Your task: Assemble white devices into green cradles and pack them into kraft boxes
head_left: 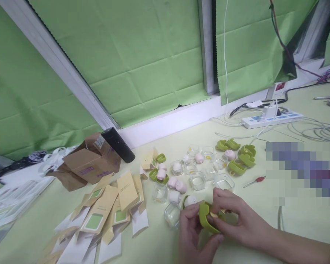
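My left hand (191, 234) is closed around a green plastic cover (205, 220) with a rounded, lobed edge. From the other side, my right hand (238, 214) grips the same cover with bent fingers, and a small yellow part (213, 215) shows by its fingertips. Just beyond my left hand lies a round white piece (191, 200) beside a green rim. A clear square cup (172, 213) stands left of my fingers. Several pale pink pieces (180, 186) and more clear cups (198, 180) are spread behind. Further green covers (246, 160) sit at the back right.
Flattened card packages (100, 209) are heaped at left. Behind them stand an open cardboard box (95, 161) and a black cylinder (118, 145). A red-handled screwdriver (255, 181) lies at right, before a power strip (272, 119) and loose cables (319, 129).
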### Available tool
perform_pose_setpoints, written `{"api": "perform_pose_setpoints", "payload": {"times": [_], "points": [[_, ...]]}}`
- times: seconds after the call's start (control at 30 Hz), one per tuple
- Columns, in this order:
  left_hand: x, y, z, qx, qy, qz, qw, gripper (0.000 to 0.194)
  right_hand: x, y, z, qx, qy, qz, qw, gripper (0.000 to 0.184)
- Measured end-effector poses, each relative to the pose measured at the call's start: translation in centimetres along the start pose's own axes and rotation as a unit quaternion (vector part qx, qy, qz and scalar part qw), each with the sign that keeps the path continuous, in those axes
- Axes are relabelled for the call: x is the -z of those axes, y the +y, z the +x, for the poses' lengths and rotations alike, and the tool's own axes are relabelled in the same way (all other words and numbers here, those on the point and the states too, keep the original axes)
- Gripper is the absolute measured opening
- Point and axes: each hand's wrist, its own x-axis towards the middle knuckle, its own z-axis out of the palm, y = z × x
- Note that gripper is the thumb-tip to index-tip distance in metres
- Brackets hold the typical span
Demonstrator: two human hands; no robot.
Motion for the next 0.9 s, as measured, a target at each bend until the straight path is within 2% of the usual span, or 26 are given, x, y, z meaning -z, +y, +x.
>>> {"api": "perform_pose_setpoints", "payload": {"times": [0.2,0.3,0.37,0.47,0.6,0.73,0.9], "points": [[0.9,-0.2,-0.2,0.003,-0.008,0.053,0.999,0.042,-0.3,0.6,-0.3,0.026,0.017,-0.020,0.999,0.022],[1.0,0.3,-0.1,-0.023,-0.002,0.095,0.995,0.042,-0.3,0.5,-0.1,-0.012,-0.006,0.012,1.000,0.025],[1.0,0.6,0.0,-0.035,-0.013,0.084,0.996,0.046,-0.2,0.4,0.1,-0.044,0.000,0.033,0.998,0.025],[1.0,1.1,0.3,0.021,-0.028,0.025,0.999,0.046,-0.2,0.4,0.1,-0.052,0.029,0.039,0.997,0.027],[1.1,1.8,0.7,0.105,-0.032,0.030,0.993,0.036,0.0,0.6,-0.3,0.010,0.024,-0.007,1.000,0.022],[1.0,1.9,0.7,0.110,-0.018,0.034,0.993,0.036,0.3,0.5,-0.3,0.034,0.001,-0.043,0.999,0.017],[0.9,1.6,0.6,0.106,-0.007,0.030,0.994,0.029,0.7,0.1,0.3,-0.018,-0.046,-0.010,0.999,0.021]]}}
